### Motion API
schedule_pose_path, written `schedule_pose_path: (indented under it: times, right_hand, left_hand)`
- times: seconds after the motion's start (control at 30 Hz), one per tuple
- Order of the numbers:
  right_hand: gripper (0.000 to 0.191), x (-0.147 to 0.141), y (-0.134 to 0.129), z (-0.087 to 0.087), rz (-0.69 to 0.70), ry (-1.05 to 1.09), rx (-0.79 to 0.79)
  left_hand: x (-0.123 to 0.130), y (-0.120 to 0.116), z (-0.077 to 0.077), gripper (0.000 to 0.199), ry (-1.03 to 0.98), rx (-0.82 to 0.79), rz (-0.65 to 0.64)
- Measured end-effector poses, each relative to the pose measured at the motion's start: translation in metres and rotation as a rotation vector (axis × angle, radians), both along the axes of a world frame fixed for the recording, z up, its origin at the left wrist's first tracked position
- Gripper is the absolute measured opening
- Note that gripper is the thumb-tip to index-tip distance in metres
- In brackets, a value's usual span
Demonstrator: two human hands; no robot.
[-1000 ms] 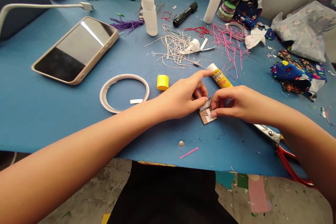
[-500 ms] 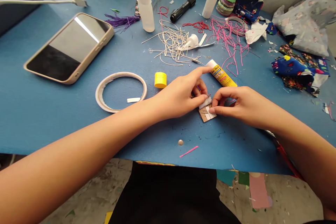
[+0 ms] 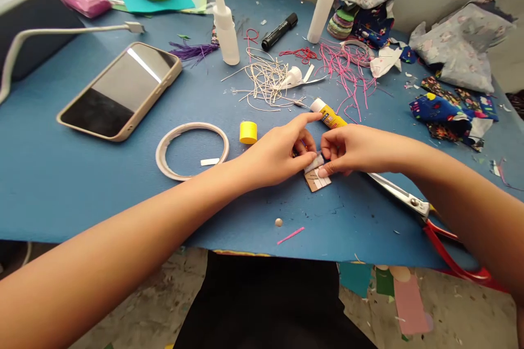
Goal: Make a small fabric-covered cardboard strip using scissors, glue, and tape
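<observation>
- The right hand (image 3: pixel 354 147) has shifted up and leftward with its forearm since a half-second ago, uncovering more of the scissors (image 3: pixel 403 194) and covering the lower end of the glue stick (image 3: pixel 331 118).
- The small card (image 3: pixel 317 181), brown with white strips and a greyish flap at its far edge, lies on the blue table (image 3: pixel 123 185) between the two hands.
- The left hand (image 3: pixel 280 152) grips the card at its flap, thumb on top; its index finger stretches out to the white end of the glue stick.
- The right hand is bent in at the card's right side, thumb on a white strip; its fingertips are partly hidden, so I can't tell whether they pinch anything.
- Left of the card are the yellow cap (image 3: pixel 248 133), the tape ring (image 3: pixel 162 162) and, farther off, the phone (image 3: pixel 120 90).
- Beyond the card are tangled cream strings (image 3: pixel 268 79) and the black marker (image 3: pixel 279 31).
- Right of it lie the open-handled scissors, partly under the right forearm.
</observation>
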State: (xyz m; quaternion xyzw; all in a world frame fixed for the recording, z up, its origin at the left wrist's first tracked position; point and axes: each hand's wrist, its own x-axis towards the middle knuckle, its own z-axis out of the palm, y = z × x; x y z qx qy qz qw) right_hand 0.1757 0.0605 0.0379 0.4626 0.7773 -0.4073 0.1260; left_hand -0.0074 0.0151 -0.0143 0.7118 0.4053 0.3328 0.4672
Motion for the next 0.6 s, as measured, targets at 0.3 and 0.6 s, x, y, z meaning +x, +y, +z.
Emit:
schedule_pose_path:
  times: [0.3,0.6]
  right_hand:
    - [0.02,-0.012,0.004,0.009,0.125,-0.142,0.101]
    - [0.022,0.01,-0.036,0.001,0.173,-0.023,0.665]
  left_hand:
    - [-0.001,0.0,-0.002,0.06,-0.018,-0.02,-0.012]
    - [0.0,-0.003,-0.002,0.055,0.023,0.009,-0.037]
